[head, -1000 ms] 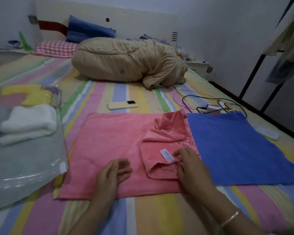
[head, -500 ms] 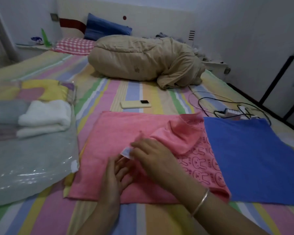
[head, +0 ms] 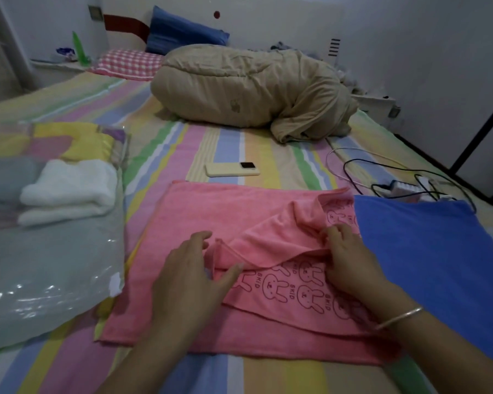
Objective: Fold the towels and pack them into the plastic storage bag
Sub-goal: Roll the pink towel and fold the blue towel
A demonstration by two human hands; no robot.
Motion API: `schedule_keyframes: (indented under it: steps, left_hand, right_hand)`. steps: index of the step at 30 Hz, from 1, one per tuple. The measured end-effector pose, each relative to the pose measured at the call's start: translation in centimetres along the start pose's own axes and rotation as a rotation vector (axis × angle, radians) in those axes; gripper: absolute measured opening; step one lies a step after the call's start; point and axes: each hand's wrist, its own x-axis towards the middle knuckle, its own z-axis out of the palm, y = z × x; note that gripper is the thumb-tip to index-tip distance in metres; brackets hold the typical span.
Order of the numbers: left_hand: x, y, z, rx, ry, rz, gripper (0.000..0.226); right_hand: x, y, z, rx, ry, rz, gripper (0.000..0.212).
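While the pink towel lies in the middle of the frame, partly folded over itself, the left hand pinches its turned-over corner and the right hand grips a fold. At left lies the plastic storage bag with folded towels; at right, a blue towel.

lying directly on a bed with a striped sheet: pink towel in the near middle, blue towel just right, plastic storage bag left, phone, beige bundled quilt, checked pillow, cables
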Motion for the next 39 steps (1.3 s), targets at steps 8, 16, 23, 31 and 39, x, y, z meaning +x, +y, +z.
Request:
schedule_keyframes:
  steps: [8, 16, 23, 31, 39]
  left_hand:
    - [3.5, 0.2, -1.6, 0.323, -0.102, 0.065, 0.031]
    - [0.4, -0.3, -7.9, 0.423, -0.038, 0.038, 0.029]
    - [0.5, -5.6, -9.5, 0.563, -0.03, 0.268, 0.026]
    - [0.8, -10.5, -7.1, 0.508, -0.046, 0.303, 0.036]
    - [0.1, -11.9, -6.6, 0.345, 0.04, 0.329, 0.028]
  right_hand:
    - [3.1, 0.5, -1.1, -0.151, 0.289, -0.064, 0.013]
    - [12.9, -10.2, -7.0, -0.128, 0.669, -0.226, 0.019]
    - [18.9, -20.8, -4.5, 0.269, 0.232, -0.308, 0.027]
    - [20.4, -22.5, 3.3, 0.535, -0.011, -0.143, 0.03]
    - [22.5, -23.4, 3.3, 0.599, 0.068, -0.203, 0.028]
